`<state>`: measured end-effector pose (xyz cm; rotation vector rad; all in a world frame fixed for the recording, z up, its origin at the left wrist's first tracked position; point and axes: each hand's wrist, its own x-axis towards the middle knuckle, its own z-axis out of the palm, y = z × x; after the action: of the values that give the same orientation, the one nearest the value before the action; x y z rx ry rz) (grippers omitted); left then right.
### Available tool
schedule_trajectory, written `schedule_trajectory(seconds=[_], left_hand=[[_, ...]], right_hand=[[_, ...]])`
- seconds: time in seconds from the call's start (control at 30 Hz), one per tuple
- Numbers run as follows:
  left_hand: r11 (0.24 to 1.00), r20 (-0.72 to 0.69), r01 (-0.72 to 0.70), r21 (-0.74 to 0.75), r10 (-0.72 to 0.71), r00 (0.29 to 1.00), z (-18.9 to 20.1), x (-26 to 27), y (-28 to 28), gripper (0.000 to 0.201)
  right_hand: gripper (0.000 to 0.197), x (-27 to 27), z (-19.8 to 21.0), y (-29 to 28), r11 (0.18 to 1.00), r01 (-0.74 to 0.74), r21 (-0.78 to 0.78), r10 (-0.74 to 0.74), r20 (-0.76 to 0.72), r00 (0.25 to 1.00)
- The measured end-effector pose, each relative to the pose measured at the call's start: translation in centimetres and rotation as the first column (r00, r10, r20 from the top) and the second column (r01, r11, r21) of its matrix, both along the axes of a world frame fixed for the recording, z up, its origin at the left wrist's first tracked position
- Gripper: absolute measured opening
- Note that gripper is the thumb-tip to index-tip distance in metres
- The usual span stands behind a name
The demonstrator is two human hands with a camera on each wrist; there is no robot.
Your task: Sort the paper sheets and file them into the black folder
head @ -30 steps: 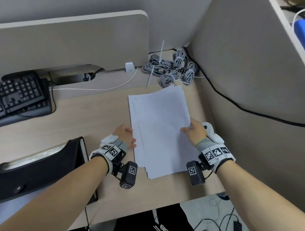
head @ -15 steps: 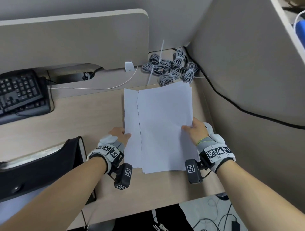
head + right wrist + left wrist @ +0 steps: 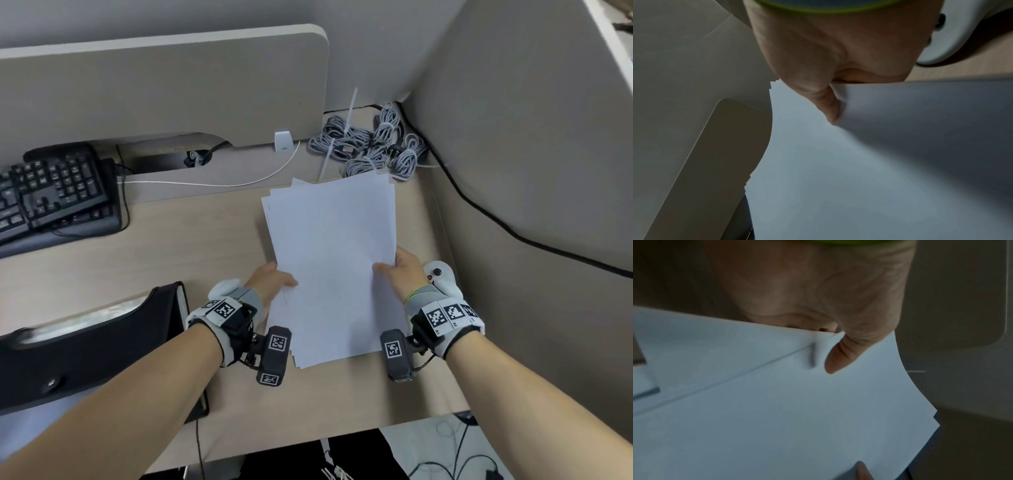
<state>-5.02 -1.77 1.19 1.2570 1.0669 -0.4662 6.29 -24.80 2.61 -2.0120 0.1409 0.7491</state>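
Note:
A stack of white paper sheets (image 3: 332,260) is held over the middle of the desk, its edges slightly uneven. My left hand (image 3: 274,282) pinches the stack's left edge, thumb on top; the left wrist view shows that thumb (image 3: 840,356) pressing the paper sheets (image 3: 777,418). My right hand (image 3: 399,270) pinches the right edge the same way, its thumb (image 3: 828,105) lying on the sheets (image 3: 859,170). The black folder (image 3: 85,346) lies at the left front of the desk, apart from both hands.
A black keyboard (image 3: 51,195) sits at the far left. Coiled grey cables (image 3: 373,144) lie at the back right corner, and a white cable (image 3: 219,183) runs along the back. Beige partition walls (image 3: 513,154) close the desk at the right and rear.
The loose sheets have been drawn together into one squarer stack. Both hands moved inward along its side edges and now hold it slightly farther from me.

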Motion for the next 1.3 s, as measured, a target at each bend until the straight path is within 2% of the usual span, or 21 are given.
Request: schedule_trajectory(seconds=[0.1, 0.17, 0.27, 0.4, 0.53, 0.6, 0.63, 0.73, 0.8, 0.87, 1.0, 1.1, 1.2, 1.27, 1.3], left_hand=[[0.998, -0.014, -0.059, 0.003, 0.059, 0.998, -0.5, 0.2, -0.5, 0.061], [0.998, -0.037, -0.061, 0.016, 0.061, 0.997, -2.4, -0.1, 0.0, 0.075], [0.998, -0.031, -0.051, 0.049, 0.053, 0.998, -4.4, -0.4, 0.8, 0.078], [0.992, 0.069, -0.079, 0.098, 0.072, 0.995, -1.3, 0.2, 1.4, 0.08], [0.983, 0.141, -0.052, 0.177, 0.027, 0.99, 1.2, 0.5, 2.3, 0.075], [0.976, 0.162, -0.005, 0.219, -0.031, 0.986, 5.1, 1.0, 2.0, 0.072], [0.97, 0.189, 0.034, 0.241, -0.081, 0.979, 7.0, 1.2, 1.8, 0.064], [0.914, 0.232, 0.189, 0.358, -0.283, 0.931, 12.7, 1.8, 0.8, 0.022], [0.866, 0.251, 0.269, 0.422, -0.397, 0.883, 14.9, 1.9, 0.5, 0.016], [0.844, 0.29, 0.318, 0.433, -0.464, 0.837, 15.9, 1.7, 0.4, 0.019], [0.803, 0.338, 0.339, 0.49, -0.533, 0.776, 16.1, 0.8, 0.7, 0.012], [0.768, 0.326, 0.351, 0.536, -0.572, 0.753, 16.0, 0.1, 0.9, 0.011], [0.729, 0.274, 0.334, 0.598, -0.577, 0.77, 15.6, 0.0, 1.3, 0.023], [0.739, 0.269, 0.251, 0.625, -0.505, 0.82, 14.7, 0.0, 1.9, 0.017], [0.767, 0.286, 0.192, 0.612, -0.441, 0.851, 14.3, -0.1, 2.2, 0.014]], right_hand=[[0.014, -0.2, 0.0, 0.5, 1.0, -0.003, -0.025, 0.003, -0.017, 1.0], [0.013, -0.1, 0.3, 0.8, 0.999, -0.011, -0.042, 0.01, -0.013, 1.0], [0.012, 0.2, 1.0, 1.0, 0.999, 0.012, -0.039, -0.012, 0.005, 1.0], [0.02, 0.8, 3.6, 1.4, 0.993, 0.055, 0.104, -0.054, -0.015, 0.998], [0.024, 1.1, 5.9, 2.2, 0.978, 0.064, 0.199, -0.063, -0.011, 0.998], [0.024, 1.1, 6.7, 2.6, 0.976, 0.062, 0.209, -0.063, -0.001, 0.998], [0.025, 1.2, 6.8, 2.7, 0.976, 0.063, 0.207, -0.063, -0.005, 0.998], [0.033, 1.0, 7.2, 2.8, 0.971, 0.092, 0.219, -0.075, -0.087, 0.993], [0.034, 0.7, 7.3, 2.9, 0.957, 0.147, 0.251, -0.108, -0.164, 0.981], [0.033, 0.3, 7.7, 3.2, 0.943, 0.165, 0.289, -0.108, -0.205, 0.973], [0.044, 0.1, 8.1, 3.9, 0.938, 0.107, 0.33, -0.045, -0.192, 0.98], [0.04, -0.2, 8.4, 4.2, 0.941, 0.062, 0.333, -0.001, -0.18, 0.984], [0.044, -0.4, 8.9, 4.2, 0.942, 0.027, 0.335, 0.029, -0.16, 0.987], [0.038, -0.4, 9.2, 4.1, 0.942, 0.038, 0.334, -0.004, -0.103, 0.995], [0.036, -0.4, 9.3, 4.0, 0.943, 0.049, 0.329, -0.029, -0.065, 0.997]])
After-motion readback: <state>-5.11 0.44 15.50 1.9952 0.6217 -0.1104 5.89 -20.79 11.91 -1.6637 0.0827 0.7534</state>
